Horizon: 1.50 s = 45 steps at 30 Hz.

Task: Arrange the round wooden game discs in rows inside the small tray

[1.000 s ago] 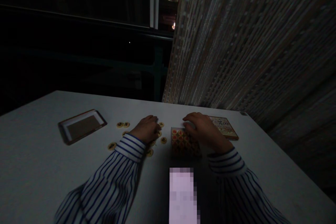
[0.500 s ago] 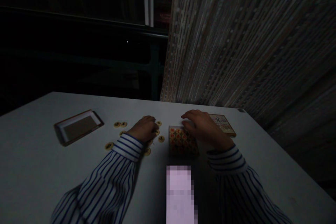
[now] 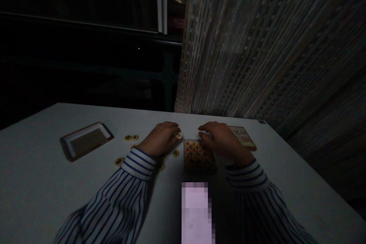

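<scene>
Between the fingertips of my left hand [image 3: 161,137] is a round Chinese chess piece [image 3: 178,135], its marked face toward me, just left of the box. My right hand [image 3: 219,139] hovers over the box's right back corner, thumb and fingers apart and nothing between them. The small open box [image 3: 200,171] holds rows of chess pieces with red characters [image 3: 195,151]. Loose on the table lie a piece [image 3: 175,153] left of the box, another [image 3: 161,167] near my left wrist, and a pair [image 3: 131,137] farther left. My left hand and sleeve partly hide others.
An open shallow box lid or tray [image 3: 85,141] lies at the left on the white table [image 3: 57,194]. A flat printed box or booklet [image 3: 243,137] is beyond my right hand. A curtain [image 3: 243,45] hangs behind the table. A pixelated pink patch [image 3: 197,213] covers the near middle.
My left hand has moved right, toward the box, and now holds a chess piece at its fingertips. My right hand has stayed almost where it was.
</scene>
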Each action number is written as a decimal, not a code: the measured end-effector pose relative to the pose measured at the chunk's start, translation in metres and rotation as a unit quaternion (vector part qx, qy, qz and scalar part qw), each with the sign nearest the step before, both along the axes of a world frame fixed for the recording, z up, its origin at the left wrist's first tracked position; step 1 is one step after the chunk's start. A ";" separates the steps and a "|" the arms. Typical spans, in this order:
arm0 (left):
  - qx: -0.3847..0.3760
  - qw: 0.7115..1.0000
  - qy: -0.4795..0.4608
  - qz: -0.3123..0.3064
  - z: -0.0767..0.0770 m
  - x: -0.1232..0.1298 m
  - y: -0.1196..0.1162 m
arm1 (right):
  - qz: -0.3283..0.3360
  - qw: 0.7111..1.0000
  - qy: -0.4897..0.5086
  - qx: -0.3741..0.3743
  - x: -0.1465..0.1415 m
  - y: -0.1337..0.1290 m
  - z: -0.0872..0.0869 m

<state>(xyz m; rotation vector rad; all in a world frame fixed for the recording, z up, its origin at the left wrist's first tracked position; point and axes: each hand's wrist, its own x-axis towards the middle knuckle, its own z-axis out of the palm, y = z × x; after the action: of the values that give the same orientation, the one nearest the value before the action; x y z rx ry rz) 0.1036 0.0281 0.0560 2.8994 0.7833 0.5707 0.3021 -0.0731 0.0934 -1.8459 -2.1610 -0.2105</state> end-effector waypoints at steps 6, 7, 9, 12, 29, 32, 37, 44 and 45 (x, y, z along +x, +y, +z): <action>-0.004 0.999 -0.035 -0.014 0.013 0.007 -0.014 | -0.002 0.999 0.048 0.018 -0.003 -0.002 0.002; -0.003 0.999 -0.041 -0.016 0.014 0.008 -0.017 | -0.001 0.998 0.055 0.018 -0.003 -0.002 0.003; 0.001 0.999 -0.047 -0.021 0.017 0.009 -0.021 | 0.001 0.998 0.067 0.018 -0.004 -0.003 0.004; 0.009 0.998 -0.049 -0.028 0.019 0.011 -0.025 | 0.006 0.996 0.089 0.020 -0.004 -0.005 0.006; 0.044 0.996 -0.067 -0.041 0.024 0.022 -0.041 | 0.051 0.960 0.272 -0.027 -0.003 -0.006 0.006; 0.045 0.996 -0.063 -0.043 0.024 0.022 -0.041 | 0.051 0.958 0.280 -0.031 -0.002 -0.005 0.005; 0.048 0.996 -0.069 -0.040 0.024 0.022 -0.042 | 0.058 0.954 0.291 -0.031 -0.002 -0.005 0.005; 0.029 0.995 -0.086 -0.039 0.023 0.023 -0.042 | 0.056 0.953 0.298 -0.018 -0.001 -0.003 0.003; 0.025 0.995 -0.091 -0.040 0.022 0.023 -0.042 | 0.054 0.952 0.300 -0.019 -0.001 -0.003 0.003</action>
<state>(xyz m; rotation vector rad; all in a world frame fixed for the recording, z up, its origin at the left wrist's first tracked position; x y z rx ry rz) 0.1270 -0.0136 0.0778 2.8538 0.6352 0.8423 0.3011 -0.0762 0.0960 -1.5346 -1.8268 0.3734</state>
